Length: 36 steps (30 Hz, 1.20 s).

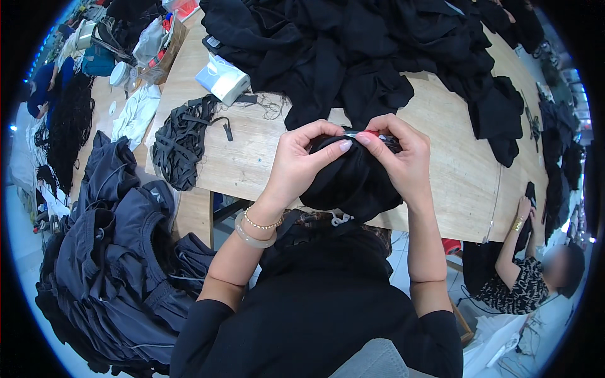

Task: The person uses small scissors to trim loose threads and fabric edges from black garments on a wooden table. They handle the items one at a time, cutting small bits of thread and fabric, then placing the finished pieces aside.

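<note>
Both hands pinch one bunched black garment above the near edge of the surface — left hand gripping its top fold, right hand pressing a small red-tipped tool there. A slip could nick fabric — or a fingertip.

The garment bunched between the left hand and right hand is soft matt black cloth, like the heap along the table's far edge. The table is pale bare wood, smooth with a faint grain. Near its left edge lie matt black woven straps and a glossy white plastic device; the left wrist wears a smooth milky bangle and a shiny bead bracelet.
</note>
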Available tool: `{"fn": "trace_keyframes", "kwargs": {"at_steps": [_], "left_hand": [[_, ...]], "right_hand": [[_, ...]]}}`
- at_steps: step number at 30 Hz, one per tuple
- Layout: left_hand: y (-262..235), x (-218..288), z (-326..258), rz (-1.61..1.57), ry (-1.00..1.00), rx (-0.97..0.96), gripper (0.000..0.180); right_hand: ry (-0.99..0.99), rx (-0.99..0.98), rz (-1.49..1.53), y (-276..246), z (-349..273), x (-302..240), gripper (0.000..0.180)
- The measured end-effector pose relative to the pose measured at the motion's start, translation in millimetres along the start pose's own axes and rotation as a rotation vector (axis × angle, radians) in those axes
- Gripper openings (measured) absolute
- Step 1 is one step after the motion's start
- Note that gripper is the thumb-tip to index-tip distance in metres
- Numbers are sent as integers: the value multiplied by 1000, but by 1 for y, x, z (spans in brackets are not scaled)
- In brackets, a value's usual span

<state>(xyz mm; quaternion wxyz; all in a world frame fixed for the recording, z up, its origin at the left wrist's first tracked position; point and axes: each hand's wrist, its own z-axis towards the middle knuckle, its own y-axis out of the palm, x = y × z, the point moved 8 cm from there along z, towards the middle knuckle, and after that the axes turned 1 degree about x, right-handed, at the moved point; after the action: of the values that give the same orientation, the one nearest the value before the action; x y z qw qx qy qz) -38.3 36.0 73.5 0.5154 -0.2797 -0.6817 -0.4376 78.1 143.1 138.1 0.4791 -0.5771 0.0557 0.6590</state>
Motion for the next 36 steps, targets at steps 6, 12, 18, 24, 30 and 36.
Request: {"fn": "trace_keyframes", "kwargs": {"at_steps": [6, 12, 18, 24, 30, 36], "left_hand": [[1, 8, 0, 83, 82, 3, 14], [3, 18, 1, 217, 210, -20, 13], [6, 19, 0, 272, 238, -50, 13], [9, 22, -1, 311, 210, -87, 12], [7, 17, -1, 268, 126, -108, 13], [8, 15, -2, 299, 115, -131, 14]], "right_hand": [[33, 7, 21, -3, 0, 4, 21], [38, -38, 19, -6, 2, 8, 21], [-1, -102, 16, -5, 4, 2, 23], [-60, -93, -26, -6, 7, -1, 23], [-58, -100, -42, -11, 7, 2, 24], [28, -238, -69, -7, 5, 3, 21]]}}
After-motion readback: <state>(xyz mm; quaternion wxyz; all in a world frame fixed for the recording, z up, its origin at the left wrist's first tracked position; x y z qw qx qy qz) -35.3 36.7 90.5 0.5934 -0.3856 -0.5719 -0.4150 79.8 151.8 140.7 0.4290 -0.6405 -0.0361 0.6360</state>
